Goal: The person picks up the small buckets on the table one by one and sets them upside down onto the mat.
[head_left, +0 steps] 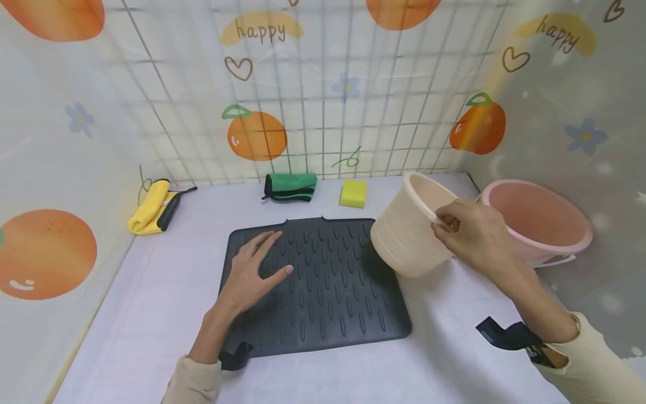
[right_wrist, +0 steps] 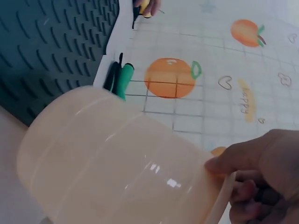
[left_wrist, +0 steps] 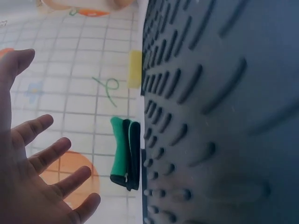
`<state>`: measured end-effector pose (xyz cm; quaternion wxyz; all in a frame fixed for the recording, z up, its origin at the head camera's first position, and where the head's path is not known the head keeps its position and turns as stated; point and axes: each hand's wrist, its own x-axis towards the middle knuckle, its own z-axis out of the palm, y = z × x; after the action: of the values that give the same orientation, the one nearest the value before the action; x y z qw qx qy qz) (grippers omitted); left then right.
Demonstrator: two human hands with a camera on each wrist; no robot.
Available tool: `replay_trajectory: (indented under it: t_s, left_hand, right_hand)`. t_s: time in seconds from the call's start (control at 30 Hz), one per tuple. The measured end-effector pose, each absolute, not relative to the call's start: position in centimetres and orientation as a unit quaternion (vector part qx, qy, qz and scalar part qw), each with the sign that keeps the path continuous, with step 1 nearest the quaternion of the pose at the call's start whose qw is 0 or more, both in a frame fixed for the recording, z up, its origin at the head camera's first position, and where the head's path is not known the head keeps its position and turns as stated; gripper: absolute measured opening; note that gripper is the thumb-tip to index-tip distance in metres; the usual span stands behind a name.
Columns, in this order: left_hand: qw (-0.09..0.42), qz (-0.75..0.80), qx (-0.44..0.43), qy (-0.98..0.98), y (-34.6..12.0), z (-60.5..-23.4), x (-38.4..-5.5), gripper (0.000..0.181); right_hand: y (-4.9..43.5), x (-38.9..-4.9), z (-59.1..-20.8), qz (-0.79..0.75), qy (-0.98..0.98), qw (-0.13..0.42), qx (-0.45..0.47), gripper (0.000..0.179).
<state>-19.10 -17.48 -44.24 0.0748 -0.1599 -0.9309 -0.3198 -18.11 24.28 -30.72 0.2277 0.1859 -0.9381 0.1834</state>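
My right hand (head_left: pixel 471 233) pinches the rim of a cream plastic bucket (head_left: pixel 409 235), thumb outside and fingers inside. The bucket tilts with its mouth toward the upper right, over the right edge of a dark ridged mat (head_left: pixel 323 286). In the right wrist view the bucket's side (right_wrist: pixel 112 158) fills the lower left, and the thumb presses near the rim. My left hand (head_left: pixel 252 278) hovers over the mat's left part with fingers spread and holds nothing. The left wrist view shows the same hand (left_wrist: pixel 37 163) with its fingers apart beside the mat (left_wrist: pixel 219 116).
A pink bucket (head_left: pixel 535 213) with a white handle stands at the right by the curtain. Along the back lie a folded green cloth (head_left: pixel 290 187), a yellow sponge (head_left: pixel 354 193) and, at left, a folded yellow cloth (head_left: pixel 153 207). A wire grid (head_left: pixel 323 123) rises behind.
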Motion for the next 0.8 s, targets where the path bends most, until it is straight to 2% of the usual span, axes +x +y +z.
replay_trajectory:
  t_s: [0.13, 0.23, 0.5, 0.8]
  left_hand:
    - [0.065, -0.357, -0.16, -0.918, -16.9, -44.0, -19.2, 0.078]
    - [0.064, -0.37, -0.162, -0.913, -16.5, -43.9, -19.3, 0.078]
    - [0.043, -0.402, -0.17, -0.899, -14.7, -44.2, -19.4, 0.08]
    - [0.028, -0.525, -0.213, -0.823, -11.2, -43.2, -20.0, 0.085]
  right_hand:
    - [24.8, -18.0, -30.9, 0.219, -0.919, 0.27, 0.187, 0.015]
    - [24.8, -17.9, -31.0, 0.244, -0.911, 0.282, 0.175, 0.014]
    - [24.4, -17.3, -31.4, 0.285, -0.908, 0.279, 0.132, 0.016]
    - [23.7, -16.4, -32.2, 0.385, -0.88, 0.26, 0.096, 0.023]
